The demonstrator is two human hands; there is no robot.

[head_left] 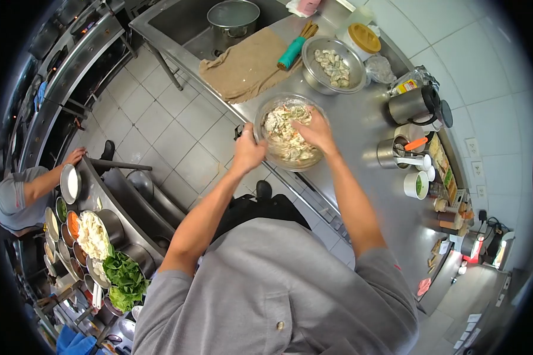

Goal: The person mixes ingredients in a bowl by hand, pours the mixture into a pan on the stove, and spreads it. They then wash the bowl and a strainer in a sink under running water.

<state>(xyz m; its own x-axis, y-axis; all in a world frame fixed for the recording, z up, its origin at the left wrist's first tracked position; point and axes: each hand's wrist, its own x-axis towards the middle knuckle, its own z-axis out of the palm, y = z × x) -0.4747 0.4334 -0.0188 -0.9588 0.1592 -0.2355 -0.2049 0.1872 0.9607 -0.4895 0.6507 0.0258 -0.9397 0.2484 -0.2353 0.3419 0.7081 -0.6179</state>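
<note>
A steel mixing bowl (296, 166) at the counter's front edge holds a wet, pale mixture (284, 131) with green and orange shreds. My left hand (250, 151) grips the bowl's left rim, thumb up. My right hand (316, 130) reaches in from the right, its fingers curled into the mixture and partly hidden by it. Just behind stands a steel bowl (355, 87) of greyish, plump pieces that look like oysters (333, 67). A brown cloth (243, 68) lies behind and left of the mixing bowl. A bundle of sticks in a green wrap (291, 54) rests partly on that cloth.
At back left, a steel pot (233, 29) stands in the sink (180, 34). Along the wall are a yellow-lidded tub (363, 39), a steel pitcher (406, 105) and utensil containers (391, 152). Behind left, another person (26, 195) stands by a station with leafy greens (126, 277).
</note>
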